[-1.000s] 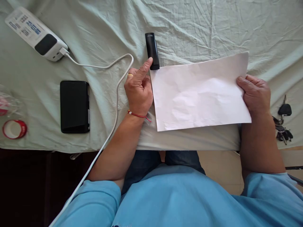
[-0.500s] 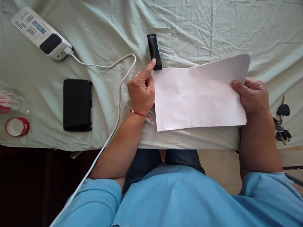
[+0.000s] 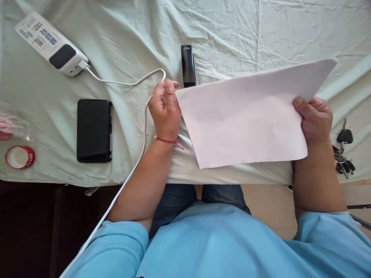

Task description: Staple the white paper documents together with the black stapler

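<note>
White paper (image 3: 246, 123) is stretched between my two hands, its right side raised higher and its far right corner pointing up and away. My right hand (image 3: 315, 119) grips the right edge, thumb on top and fingers underneath. At the far left corner, my left hand (image 3: 165, 110) is closed on the paper, with fingers curled and one fingertip sticking out to the right. Just beyond that corner lies a slim black stapler-like object (image 3: 188, 65), its near end against the paper's edge in view. A white cable (image 3: 146, 119) runs beside and partly behind my left hand.
A white power bank (image 3: 52, 44) with the cable plugged in lies far left. Nearer are a black phone-like device (image 3: 94, 131), a red tape roll (image 3: 20, 157) and a clear plastic bag (image 3: 14, 123). Keys (image 3: 344, 137) lie at the right. A pale green cloth (image 3: 226, 31) covers the table.
My left hand has left the black object, pulled back slightly left and closed on the paper's corner. The paper has lifted and tilted, and my right hand has moved a little right.
</note>
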`<state>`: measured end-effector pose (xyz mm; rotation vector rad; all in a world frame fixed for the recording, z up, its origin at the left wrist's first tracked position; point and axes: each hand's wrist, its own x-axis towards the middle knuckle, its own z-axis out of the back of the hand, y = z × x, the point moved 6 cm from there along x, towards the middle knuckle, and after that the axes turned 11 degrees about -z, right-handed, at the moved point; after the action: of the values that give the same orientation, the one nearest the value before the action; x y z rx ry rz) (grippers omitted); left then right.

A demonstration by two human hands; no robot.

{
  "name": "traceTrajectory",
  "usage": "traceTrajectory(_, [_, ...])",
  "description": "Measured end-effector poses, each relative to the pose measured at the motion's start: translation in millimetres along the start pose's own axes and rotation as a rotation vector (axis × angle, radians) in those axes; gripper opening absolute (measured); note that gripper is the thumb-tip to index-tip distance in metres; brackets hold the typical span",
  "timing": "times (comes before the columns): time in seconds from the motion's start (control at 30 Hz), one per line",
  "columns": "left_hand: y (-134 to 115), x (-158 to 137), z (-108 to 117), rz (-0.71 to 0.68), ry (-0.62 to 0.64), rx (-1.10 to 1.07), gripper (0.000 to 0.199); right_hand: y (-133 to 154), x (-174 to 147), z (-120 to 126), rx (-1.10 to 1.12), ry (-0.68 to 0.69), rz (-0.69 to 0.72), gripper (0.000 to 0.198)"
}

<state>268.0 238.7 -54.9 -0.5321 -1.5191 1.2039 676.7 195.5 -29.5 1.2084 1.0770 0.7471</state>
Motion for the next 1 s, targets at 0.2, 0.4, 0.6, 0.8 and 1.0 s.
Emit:
traceTrajectory(0.2, [3.6,-3.8,-7.1,0.159,0.104,-0.134,0.093,-2.9,6.7,-4.9,0.018,0.001,0.077,0.052])
traceTrajectory(0.4, [6.1,-7.4,-8.0,0.065,0.182,-0.09,0.045,-6.2,5.2,-10.7,0.014,0.024,0.098,0.047])
traceTrajectory(0.6, [13.9,-6.4,-5.9,0.068,0.175,-0.038,0.03,-8.1,6.0,-8.9,-0.039,0.033,0.116,0.045])
traceTrajectory(0.8, [16.1,-5.3,-5.4,0.061,0.168,-0.064,0.031,-8.3,8.5,-4.0,-0.067,0.026,0.163,0.04])
traceTrajectory(1.0, [6.0,-9.1,-9.2,0.147,0.254,-0.162,0.032,-6.9,14.5,2.4,0.007,-0.064,0.182,0.044])
